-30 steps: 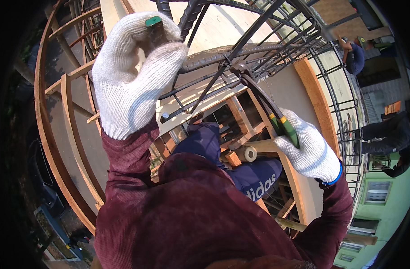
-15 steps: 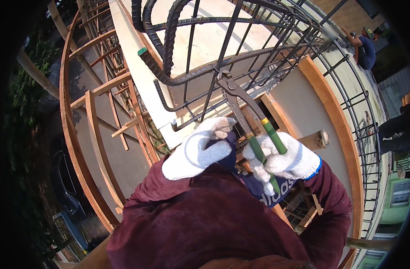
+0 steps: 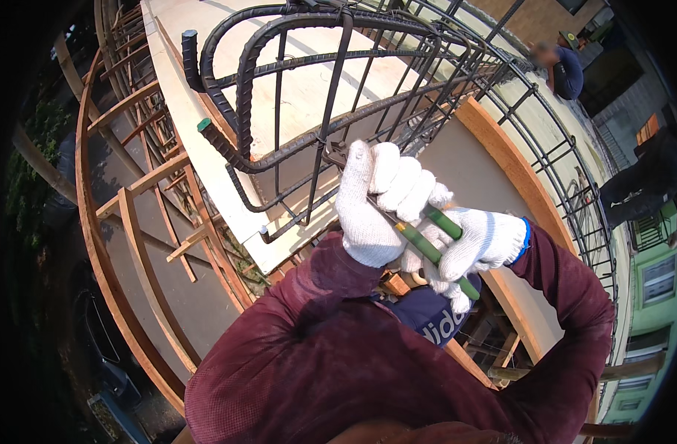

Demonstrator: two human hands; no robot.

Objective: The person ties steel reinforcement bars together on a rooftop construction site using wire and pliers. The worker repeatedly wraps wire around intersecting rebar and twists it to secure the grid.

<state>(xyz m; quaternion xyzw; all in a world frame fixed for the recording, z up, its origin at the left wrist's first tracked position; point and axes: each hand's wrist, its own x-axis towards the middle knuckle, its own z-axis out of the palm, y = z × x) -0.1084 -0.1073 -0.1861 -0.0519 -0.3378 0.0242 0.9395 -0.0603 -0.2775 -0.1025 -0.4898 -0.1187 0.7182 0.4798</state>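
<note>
Left hand [image 3: 379, 203] in a white knit glove is wrapped tight around the upper part of the green-handled steel pincers [image 3: 420, 240], and the right hand [image 3: 475, 248], same kind of glove, is clamped on the handle ends lower down. The pincers are slim with two green grips, long axis running diagonally, head pointing up-left right at the dark ribbed rebar cage [image 3: 316, 96] where a bar crosses.
</note>
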